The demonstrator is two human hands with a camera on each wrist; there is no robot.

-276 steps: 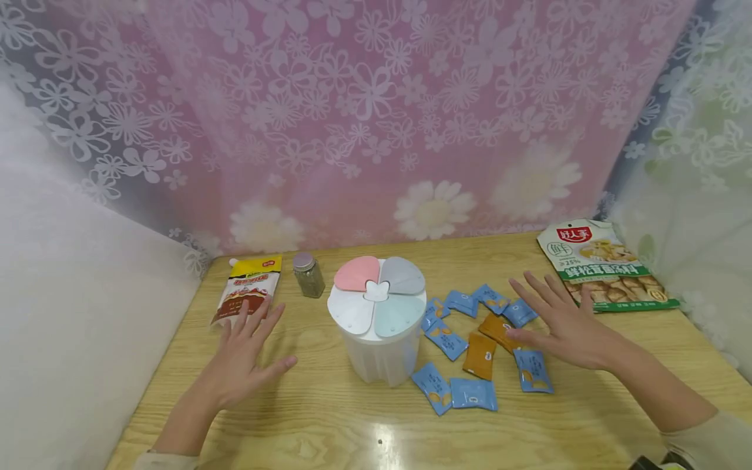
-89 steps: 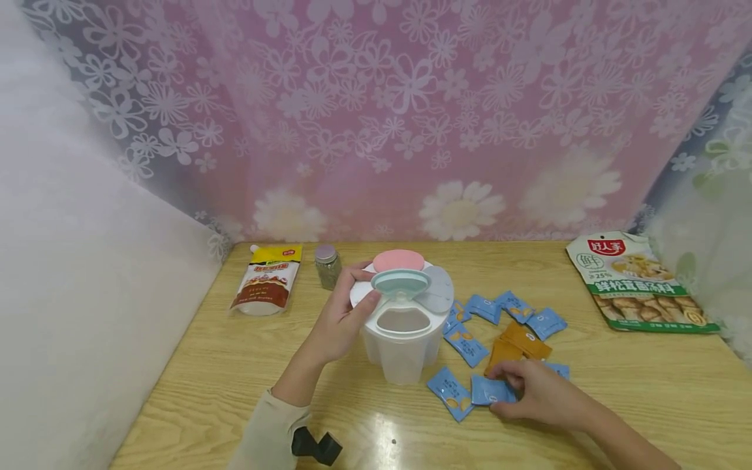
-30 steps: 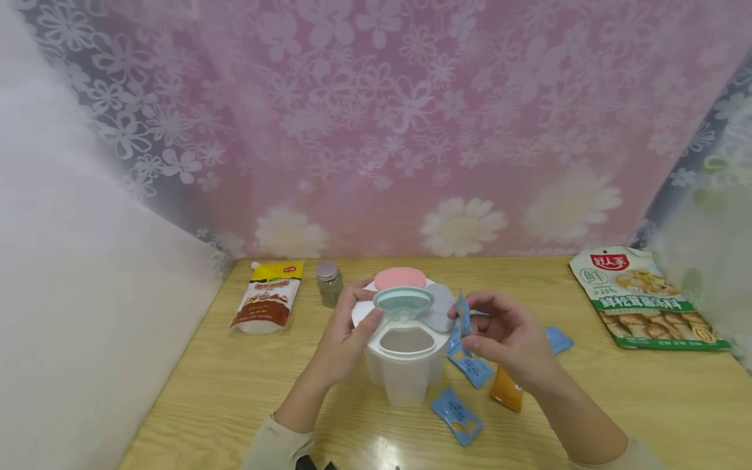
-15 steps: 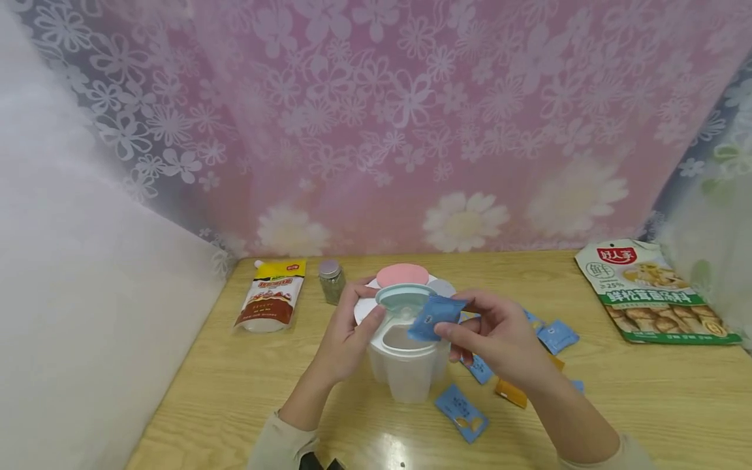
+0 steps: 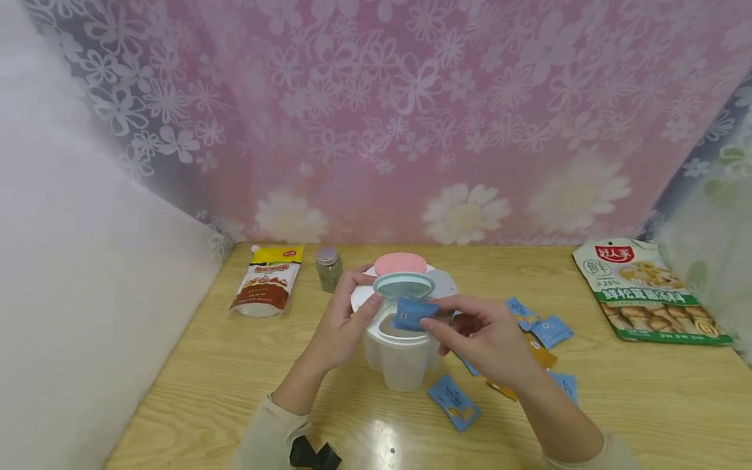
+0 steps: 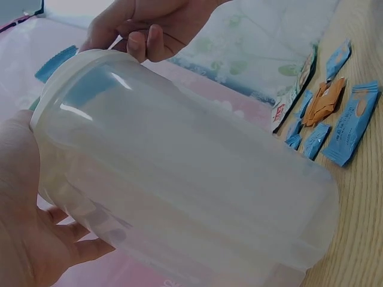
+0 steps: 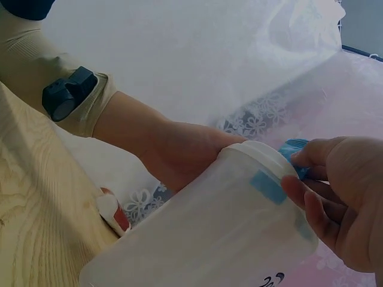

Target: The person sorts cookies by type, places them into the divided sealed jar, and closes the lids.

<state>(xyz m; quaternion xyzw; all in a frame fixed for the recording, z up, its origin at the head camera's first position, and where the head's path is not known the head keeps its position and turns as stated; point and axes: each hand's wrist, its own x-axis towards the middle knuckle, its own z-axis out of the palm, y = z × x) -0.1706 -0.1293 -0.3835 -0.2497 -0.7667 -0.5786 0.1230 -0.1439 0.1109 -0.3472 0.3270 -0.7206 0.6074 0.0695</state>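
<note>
A lidded storage canister with a frosted body stands at the middle of the table. Its teal flap is raised, uncovering one compartment; the pink flap and grey flap lie closed. My left hand grips the canister's side near the top, thumb by the raised flap. Between thumb and fingers, my right hand pinches a blue snack packet at the uncovered opening. In the left wrist view, a blue patch shows through the canister wall just below the rim.
Several blue packets and orange packets lie right of the canister, some hidden behind my right hand. A green-and-white food bag lies at the back right. A spouted pouch and a small jar are at the back left.
Since the first frame, my left hand has taken hold of the canister and the teal flap has been raised. My right hand has picked up a blue packet and brought it left to the opening.
</note>
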